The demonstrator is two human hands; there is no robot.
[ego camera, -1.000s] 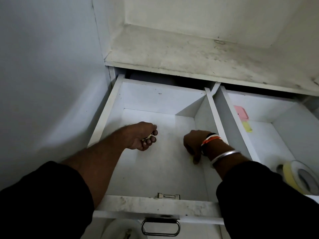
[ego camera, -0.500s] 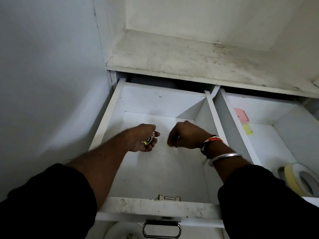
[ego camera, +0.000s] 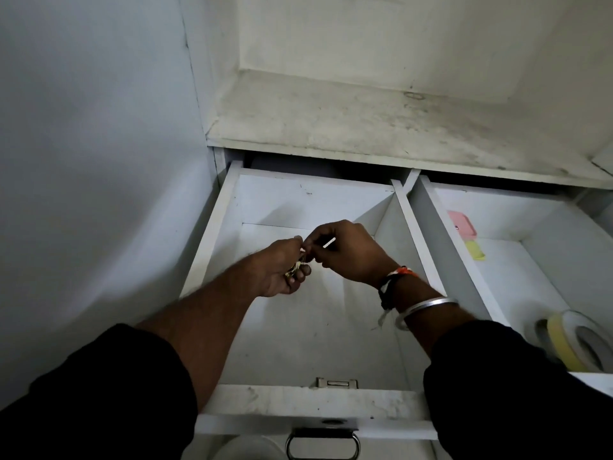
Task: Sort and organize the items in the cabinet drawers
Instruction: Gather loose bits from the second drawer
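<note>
I count two open white wooden drawers [ego camera: 212, 234] side by side, two bare hands [ego camera: 351, 254], one pink rectangular pad [ego camera: 461, 224], one yellow sticky pad [ego camera: 475, 250], two tape rolls [ego camera: 577, 343], one metal drawer handle [ego camera: 322, 443], one silver bangle [ego camera: 428, 307]

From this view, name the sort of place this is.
Probably a built-in white storage cabinet or closet at home: an open left drawer, a right drawer holding tape rolls, and a stained shelf above.

Right hand [ego camera: 351, 252] now up against left hand [ego camera: 282, 270], fingertips meeting over the small metal bits [ego camera: 296, 266].
</note>
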